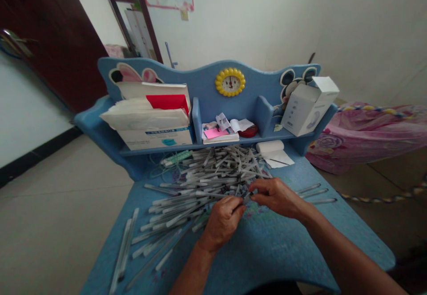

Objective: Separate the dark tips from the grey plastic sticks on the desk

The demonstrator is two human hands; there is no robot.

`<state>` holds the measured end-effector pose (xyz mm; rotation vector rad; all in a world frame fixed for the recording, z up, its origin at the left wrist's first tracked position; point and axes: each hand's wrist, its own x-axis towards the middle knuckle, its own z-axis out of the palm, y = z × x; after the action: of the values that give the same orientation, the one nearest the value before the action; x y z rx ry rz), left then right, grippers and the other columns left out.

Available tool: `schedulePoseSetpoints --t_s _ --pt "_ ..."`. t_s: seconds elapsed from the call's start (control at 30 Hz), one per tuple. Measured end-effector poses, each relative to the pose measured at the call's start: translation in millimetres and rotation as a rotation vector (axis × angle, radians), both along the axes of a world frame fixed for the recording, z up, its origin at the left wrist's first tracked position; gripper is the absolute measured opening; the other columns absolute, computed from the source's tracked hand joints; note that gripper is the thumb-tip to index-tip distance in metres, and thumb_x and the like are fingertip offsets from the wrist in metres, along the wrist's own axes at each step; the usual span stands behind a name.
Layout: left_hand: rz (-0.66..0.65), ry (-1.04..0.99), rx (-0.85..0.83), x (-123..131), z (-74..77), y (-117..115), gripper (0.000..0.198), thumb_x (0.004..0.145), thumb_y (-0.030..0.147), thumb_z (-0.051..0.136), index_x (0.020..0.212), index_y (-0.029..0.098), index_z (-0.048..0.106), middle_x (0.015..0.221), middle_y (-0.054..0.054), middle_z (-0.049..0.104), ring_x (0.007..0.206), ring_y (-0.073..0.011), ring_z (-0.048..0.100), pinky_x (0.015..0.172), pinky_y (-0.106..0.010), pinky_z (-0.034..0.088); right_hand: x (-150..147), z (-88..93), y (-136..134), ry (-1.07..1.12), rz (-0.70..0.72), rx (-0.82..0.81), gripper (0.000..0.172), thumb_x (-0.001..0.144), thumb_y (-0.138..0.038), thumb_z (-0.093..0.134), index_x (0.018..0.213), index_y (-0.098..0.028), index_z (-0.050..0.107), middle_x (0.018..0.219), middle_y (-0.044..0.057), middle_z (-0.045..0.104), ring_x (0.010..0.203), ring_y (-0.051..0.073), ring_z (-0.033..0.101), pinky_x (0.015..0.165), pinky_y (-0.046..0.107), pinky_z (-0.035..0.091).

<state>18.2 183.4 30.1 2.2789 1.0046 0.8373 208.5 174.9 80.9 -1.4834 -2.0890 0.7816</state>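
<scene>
Pen-like tubes (175,208), pale and many with dark ends, spread over a blue table (280,250) just beyond and to the left of a person's two bare hands. The left hand (225,217) curls closed around a held tube (247,196), its end pointing toward the right hand (275,196), whose thumb and forefinger bend in at that end (whether they pinch it or only brush it is too small to tell). The pair meet at the near edge of a dense heap (222,166), well short of the blue shelf (207,84) behind it.

The work appears to be at the tube's tip, and it probably calls for a firm left hand near the end, with little length left free to wobble. The right fingertips do best in line with the tube, pressing or drawing straight along it; a sideways push could bend so slim a thing or make it slip. Lifting the join slightly above the heap would give the fingers room and leave the neighbours undisturbed. Three separate tubes (312,193) lie beyond the right wrist, apart from the heap, and a white paper pad (280,158) rests farther off.
</scene>
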Motion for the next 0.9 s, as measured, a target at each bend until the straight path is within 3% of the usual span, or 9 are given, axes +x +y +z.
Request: schedulePoseSetpoints --t_s 0.1,0.17,0.3,0.43,0.6,0.73,0.9 --pt "-0.003 -0.001 0.007 0.0 -0.7 -0.3 0.012 0.083 0.02 0.05 0.078 0.019 0.06 0.072 -0.001 0.061 0.071 -0.0142 0.058 0.064 -0.024 0.043 0.0 -1.3 -0.3 -0.031 -0.021 0.011 0.031 0.085 -0.035 0.047 0.065 -0.015 0.06 0.054 -0.002 0.055 0.051 0.009 0.05 0.051 0.02 0.032" --pt "0.001 -0.009 0.01 0.4 -0.8 -0.6 0.011 0.083 0.02 0.05 0.079 0.019 0.06 0.072 -0.001 0.061 0.07 -0.0141 0.057 0.064 -0.024 0.043 0.1 -1.5 -0.9 -0.051 -0.043 0.018 0.037 0.086 -0.041 0.045 0.064 -0.015 0.06 0.054 -0.001 0.055 0.051 0.009 0.05 0.051 0.02 0.032" --pt "0.001 0.0 0.008 1.7 0.5 -1.0 0.011 0.082 0.019 0.051 0.076 0.019 0.059 0.07 -0.001 0.06 0.07 -0.0141 0.057 0.063 -0.024 0.042 0.3 -1.0 -2.1 -0.028 -0.009 0.003 0.019 0.082 -0.032 0.051 0.082 -0.018 0.064 0.056 -0.003 0.057 0.052 0.009 0.051 0.052 0.02 0.032" --pt "-0.013 0.017 0.009 2.4 1.2 -1.0 0.012 0.081 0.018 0.051 0.072 0.018 0.058 0.068 -0.001 0.059 0.069 -0.0141 0.056 0.063 -0.024 0.042 -0.1 0.2 -3.6 -0.089 -0.041 0.04 0.034 0.085 -0.037 0.047 0.062 -0.016 0.06 0.054 -0.002 0.055 0.051 0.009 0.049 0.052 0.02 0.031" --pt "-0.02 0.018 0.002 2.4 0.3 -1.5 0.01 0.081 0.018 0.052 0.074 0.019 0.059 0.07 0.0 0.06 0.07 -0.0142 0.057 0.063 -0.024 0.042 -1.5 0.3 -7.6 -0.054 -0.039 0.04 0.016 0.081 -0.03 0.053 0.078 -0.018 0.063 0.056 -0.004 0.054 0.053 0.009 0.048 0.051 0.02 0.03" --pt "-0.019 0.042 0.022 3.0 0.4 -2.1 0.01 0.08 0.019 0.053 0.071 0.019 0.058 0.068 0.0 0.058 0.068 -0.0142 0.056 0.062 -0.024 0.041 -1.0 -4.2 -9.4 -0.076 -0.075 0.029 0.032 0.084 -0.035 0.048 0.061 -0.015 0.059 0.053 -0.002 0.053 0.051 0.009 0.047 0.05 0.021 0.029" --pt "-0.012 0.051 0.024 3.6 -1.6 -2.3 0.009 0.08 0.02 0.054 0.072 0.019 0.058 0.068 0.0 0.058 0.069 -0.0141 0.056 0.062 -0.024 0.042 -1.6 -7.9 -11.4 -0.005 -0.068 0.005 0.022 0.082 -0.031 0.051 0.07 -0.016 0.062 0.056 -0.003 0.055 0.053 0.009 0.049 0.05 0.02 0.03"
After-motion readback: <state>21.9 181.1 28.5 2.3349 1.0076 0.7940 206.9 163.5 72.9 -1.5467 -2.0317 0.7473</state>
